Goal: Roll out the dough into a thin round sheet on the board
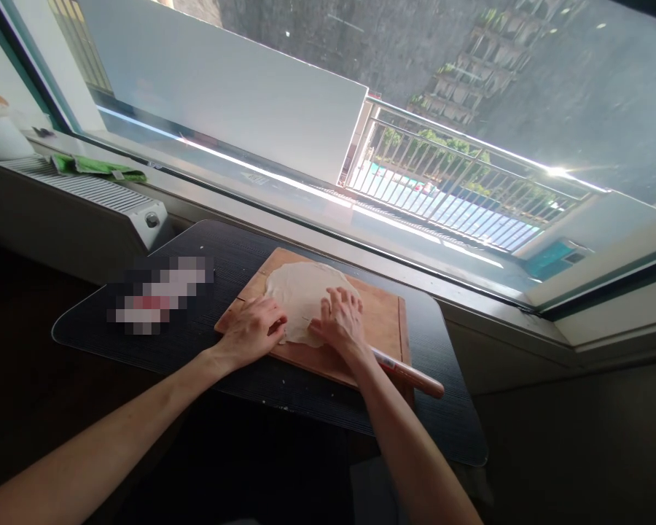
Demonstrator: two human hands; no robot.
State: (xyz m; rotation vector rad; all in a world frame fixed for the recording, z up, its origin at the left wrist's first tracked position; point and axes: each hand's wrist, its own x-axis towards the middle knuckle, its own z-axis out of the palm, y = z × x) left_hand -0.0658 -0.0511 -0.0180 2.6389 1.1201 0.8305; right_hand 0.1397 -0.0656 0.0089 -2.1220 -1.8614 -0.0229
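Observation:
A thin, pale sheet of rolled dough (300, 284) lies on a wooden cutting board (380, 313), its edge uneven. At the sheet's near left edge is my left hand (254, 324), its fingers curled and closed on the dough's rim; the fingertips are partly hidden. My right hand (339, 319) rests over the right part of the dough with its fingers spread and bent, the tips touching the surface. A wooden rolling pin (415, 379) lies across the board's near right corner, partly behind my right forearm, with its handle past the board.
The board sits on a dark folding-style table (240, 248) with rounded corners. A blurred-out item (164, 295) lies on its left side. Behind run a windowsill and large window; a white radiator (92, 189) with a green cloth (98, 169) stands at left.

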